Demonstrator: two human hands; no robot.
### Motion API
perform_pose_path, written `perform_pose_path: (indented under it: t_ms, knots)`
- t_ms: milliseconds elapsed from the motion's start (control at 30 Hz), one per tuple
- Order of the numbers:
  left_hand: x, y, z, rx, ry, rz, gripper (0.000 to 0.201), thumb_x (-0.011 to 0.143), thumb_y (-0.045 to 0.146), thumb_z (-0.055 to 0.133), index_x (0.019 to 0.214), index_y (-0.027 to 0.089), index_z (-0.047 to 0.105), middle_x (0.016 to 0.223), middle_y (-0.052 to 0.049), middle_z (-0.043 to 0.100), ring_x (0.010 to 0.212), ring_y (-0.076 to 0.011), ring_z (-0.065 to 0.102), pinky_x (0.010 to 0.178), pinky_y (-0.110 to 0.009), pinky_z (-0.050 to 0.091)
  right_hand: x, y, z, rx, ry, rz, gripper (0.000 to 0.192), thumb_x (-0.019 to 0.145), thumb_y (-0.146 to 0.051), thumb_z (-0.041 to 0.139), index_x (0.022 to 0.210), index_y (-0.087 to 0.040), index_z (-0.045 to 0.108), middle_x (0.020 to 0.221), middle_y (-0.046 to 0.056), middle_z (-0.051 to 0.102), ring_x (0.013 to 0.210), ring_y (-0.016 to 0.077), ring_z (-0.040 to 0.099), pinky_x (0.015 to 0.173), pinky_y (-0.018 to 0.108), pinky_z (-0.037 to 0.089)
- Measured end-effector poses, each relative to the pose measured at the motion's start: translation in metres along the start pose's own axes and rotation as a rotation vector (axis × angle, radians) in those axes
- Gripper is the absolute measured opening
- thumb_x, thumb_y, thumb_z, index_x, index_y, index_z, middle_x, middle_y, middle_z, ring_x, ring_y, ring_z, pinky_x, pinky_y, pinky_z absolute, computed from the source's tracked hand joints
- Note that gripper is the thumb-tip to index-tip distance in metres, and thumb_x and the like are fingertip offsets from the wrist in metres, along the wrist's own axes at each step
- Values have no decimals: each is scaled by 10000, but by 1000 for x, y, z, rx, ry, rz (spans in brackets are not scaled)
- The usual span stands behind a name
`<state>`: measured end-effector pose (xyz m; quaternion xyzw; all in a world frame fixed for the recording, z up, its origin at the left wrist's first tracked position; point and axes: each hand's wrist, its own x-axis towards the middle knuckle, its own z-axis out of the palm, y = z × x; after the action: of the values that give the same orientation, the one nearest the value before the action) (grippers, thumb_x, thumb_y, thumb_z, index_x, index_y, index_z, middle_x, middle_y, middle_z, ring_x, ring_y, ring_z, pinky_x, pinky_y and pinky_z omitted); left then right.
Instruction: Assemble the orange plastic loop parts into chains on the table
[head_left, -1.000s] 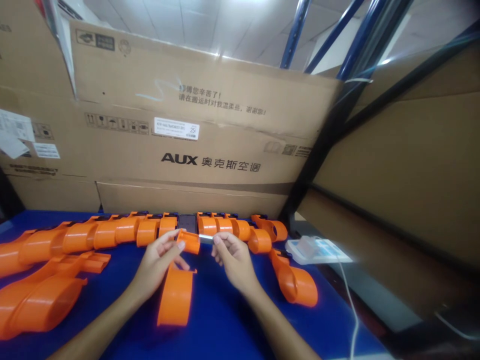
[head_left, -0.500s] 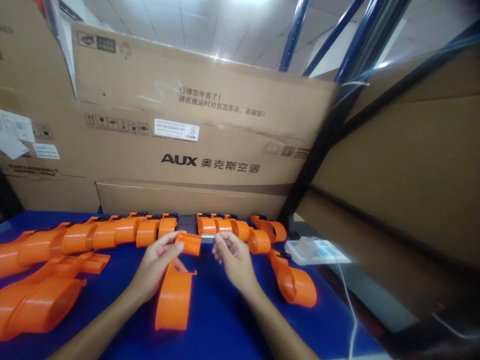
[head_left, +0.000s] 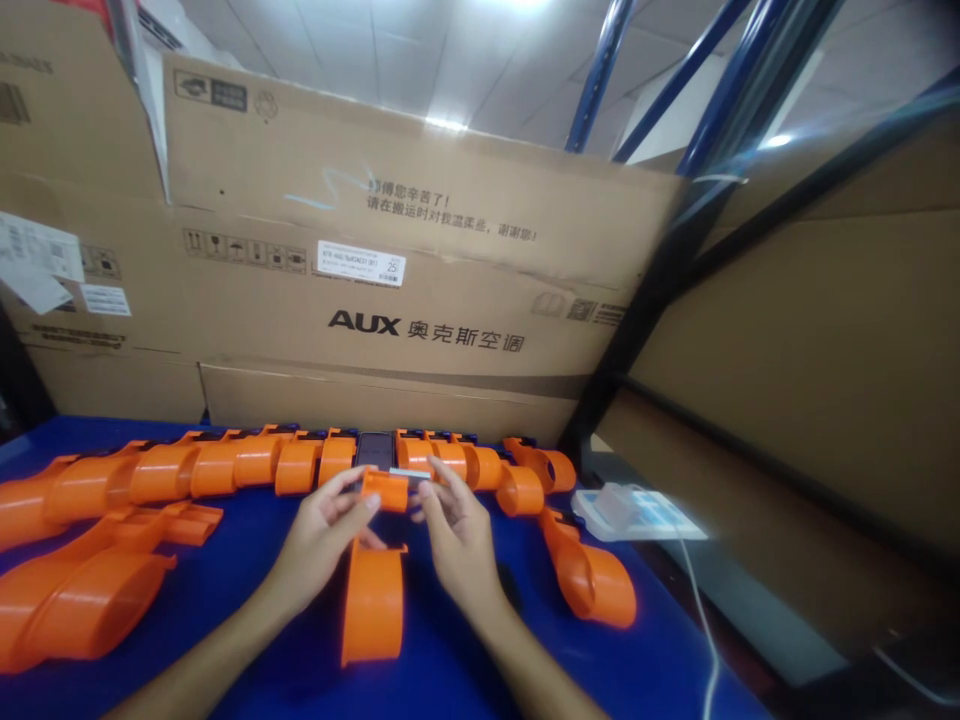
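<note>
My left hand (head_left: 322,540) pinches the far end of an orange plastic housing (head_left: 373,600), a long curved part that lies on the blue table (head_left: 450,670) and runs back toward me. At that same end my right hand (head_left: 454,530) holds a small silver metal strip (head_left: 411,473) between thumb and fingers, pressed against the orange housing. Both hands meet over the middle of the table, just in front of a row of similar orange parts (head_left: 225,462).
Several orange housings (head_left: 75,600) lie at the left and another orange part (head_left: 589,575) at the right. A dark phone (head_left: 375,450) stands among the back row. Cardboard boxes (head_left: 375,300) wall off the back. A white charger with cable (head_left: 626,505) sits at the right edge.
My right hand has moved left, closing the gap and bringing the metal strip up against the orange housing. The housing has swung slightly, lying straighter toward me.
</note>
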<state>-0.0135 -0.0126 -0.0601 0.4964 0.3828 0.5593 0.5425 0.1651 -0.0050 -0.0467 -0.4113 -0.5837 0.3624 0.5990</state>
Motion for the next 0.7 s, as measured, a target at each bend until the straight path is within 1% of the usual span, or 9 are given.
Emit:
perform_pose_path:
  t_ms: [67, 133, 267, 333, 433, 533, 600, 633, 700]
  knots:
    - [1, 0, -1, -12, 45, 16, 632, 834, 431, 704, 1364, 181, 469, 1021, -103, 739, 596, -189, 718, 618, -295, 524, -3, 1, 2, -14, 13, -11, 469, 932, -460, 584, 1310, -184, 610, 986, 90, 754, 816, 225, 714, 717, 348, 597]
    - [1, 0, -2, -21, 56, 25, 653, 828, 427, 711, 1374, 171, 463, 1028, -110, 738, 595, -193, 714, 623, -308, 530, -6, 3, 2, -32, -8, -19, 465, 948, -459, 557, 1323, -190, 614, 1064, 100, 751, 861, 241, 721, 768, 378, 601]
    - [1, 1, -5, -13, 64, 22, 686, 833, 421, 708, 1410, 138, 467, 835, -67, 749, 573, -178, 683, 616, -289, 518, -10, 9, 3, -123, -105, -63, 484, 964, -408, 538, 1410, -220, 541, 1223, 88, 708, 967, 260, 705, 846, 417, 582]
    - [0, 2, -6, 10, 65, 24, 667, 828, 420, 712, 1393, 129, 508, 782, -53, 743, 561, -162, 659, 600, -270, 505, -11, 10, 4, -214, -159, -100, 469, 981, -369, 501, 1425, -217, 522, 1229, 75, 704, 998, 261, 693, 875, 420, 567]
    - [0, 3, -5, 38, 60, 32, 620, 804, 421, 732, 1335, 138, 583, 813, -52, 743, 550, -140, 627, 591, -261, 500, -8, 7, 5, -351, -259, -165, 476, 990, -279, 447, 1461, -212, 472, 1161, 61, 718, 980, 239, 685, 891, 400, 549]
    - [3, 8, -7, 33, 101, 20, 615, 780, 425, 750, 1305, 135, 611, 658, -16, 703, 533, -134, 599, 567, -235, 476, 0, 2, 4, -451, -348, -249, 510, 979, -203, 425, 1489, -227, 424, 1161, 62, 691, 1026, 214, 653, 946, 374, 507]
    - [7, 16, -14, 1, 162, 5, 572, 764, 435, 760, 1235, 131, 648, 548, 9, 648, 495, -123, 564, 507, -205, 431, 6, 2, 3, -511, -375, -296, 499, 983, -193, 417, 1480, -228, 432, 1175, 74, 674, 1054, 207, 628, 963, 357, 485]
    - [9, 20, -18, -30, 197, -1, 520, 754, 442, 765, 1163, 134, 675, 522, 18, 626, 469, -116, 541, 473, -195, 405, 9, 2, 2, -554, -384, -311, 474, 988, -199, 415, 1459, -222, 459, 1166, 83, 672, 1052, 208, 619, 956, 351, 480]
    - [14, 31, -30, -116, 264, -5, 393, 727, 453, 783, 948, 139, 699, 495, 31, 585, 418, -101, 497, 422, -190, 373, 13, 6, 4, -687, -433, -337, 397, 987, -217, 433, 1364, -215, 558, 1114, 95, 673, 1014, 220, 605, 912, 349, 479]
